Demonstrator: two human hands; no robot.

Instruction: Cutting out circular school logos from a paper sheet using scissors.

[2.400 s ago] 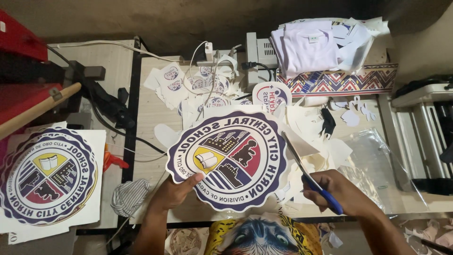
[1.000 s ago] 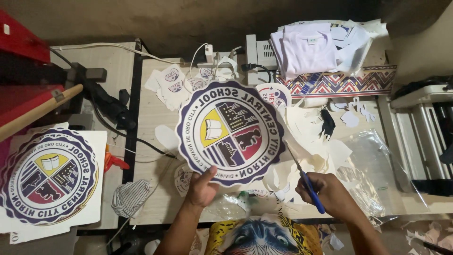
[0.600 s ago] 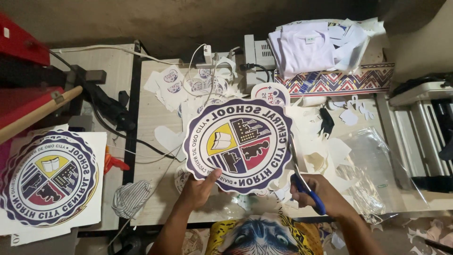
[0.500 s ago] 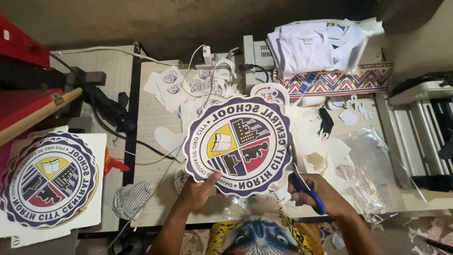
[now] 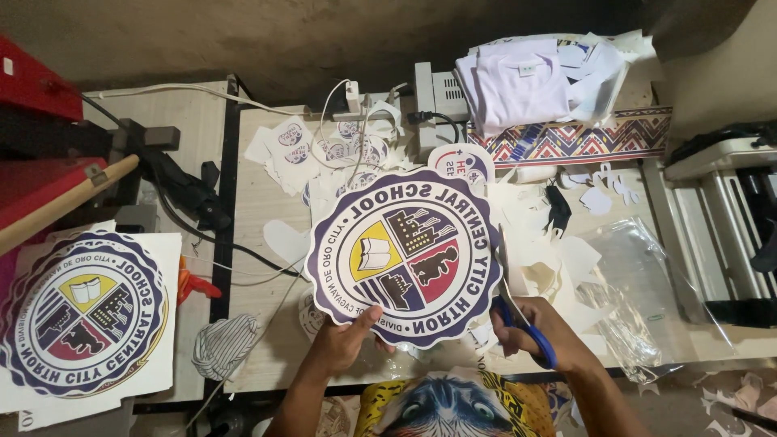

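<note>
Head view, looking down. Left hand (image 5: 344,344) closed in a pinch on the lower edge of the seal (image 5: 405,255), thumb on the printed face, fingers behind. Seal: a round paper print with a scalloped outline, dark purple ring with white lettering, centre split into four panels of yellow, white, red and navy, held above the middle of the surface (image 5: 259,316) and tilted up toward the camera. Right hand (image 5: 538,332) closed around blue-handled scissors (image 5: 518,303), blades pointing to 12 o'clock and meeting the seal's rim at about 4 o'clock on the disc. Rim already cut close along most of the outline; no white border visible.

At 9 o'clock from the seal, well apart, a second print (image 5: 81,311) of the same design, uncut on its white sheet. At 3 o'clock, offcuts (image 5: 566,259) scattered just beside the scissors, then clear plastic (image 5: 647,275). At 12 o'clock, small stickers (image 5: 340,150) and cables. At 1 o'clock, a folded white shirt (image 5: 518,85). Bare wood only at 8 to 9 o'clock of the seal, between it and the striped cloth (image 5: 227,344). Surface's near edge just beneath both wrists.
</note>
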